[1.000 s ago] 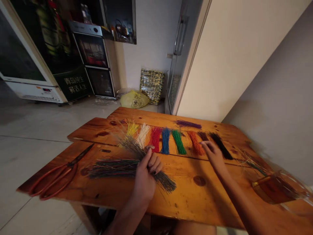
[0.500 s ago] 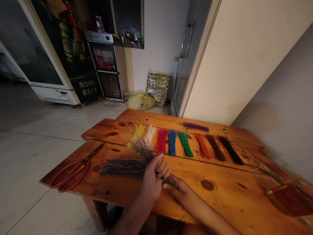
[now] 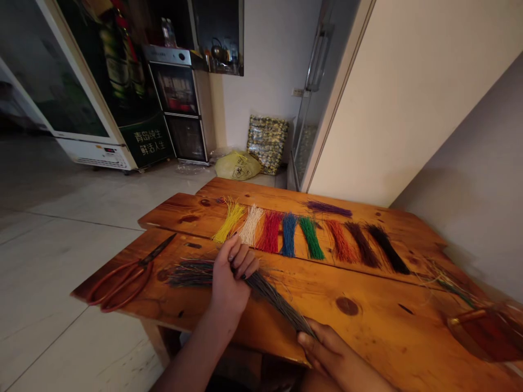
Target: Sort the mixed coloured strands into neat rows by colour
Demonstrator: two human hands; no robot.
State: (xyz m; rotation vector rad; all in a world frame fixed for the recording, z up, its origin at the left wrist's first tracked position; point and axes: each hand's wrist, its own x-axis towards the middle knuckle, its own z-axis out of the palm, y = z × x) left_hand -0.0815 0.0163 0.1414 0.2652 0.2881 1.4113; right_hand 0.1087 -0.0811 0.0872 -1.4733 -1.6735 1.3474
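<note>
A bundle of thin grey strands (image 3: 280, 299) stretches slantwise between my hands above the front of the wooden table. My left hand (image 3: 232, 269) is closed round its upper left end. Around the lower right end, near the table edge, my right hand (image 3: 324, 343) is closed too. Behind my left wrist lies a pile of dark mixed strands (image 3: 190, 272), partly covered by that hand. Beyond my hands, coloured bundles lie in a row, among them yellow (image 3: 229, 220), white (image 3: 250, 224), red (image 3: 269, 231), blue (image 3: 289, 234) and green (image 3: 311, 238).
Red-handled scissors (image 3: 131, 275) lie at the table's left corner. Further right are orange (image 3: 341, 241), brown (image 3: 363, 244) and black (image 3: 388, 247) bundles, with a purple one (image 3: 329, 208) behind. An amber see-through container (image 3: 486, 333) stands at the right edge, beside loose strands (image 3: 453, 288).
My hands have drawn apart along the grey bundle: the left moved up and left, the right down and right. The bundle's frayed end no longer fans out above my left hand.
</note>
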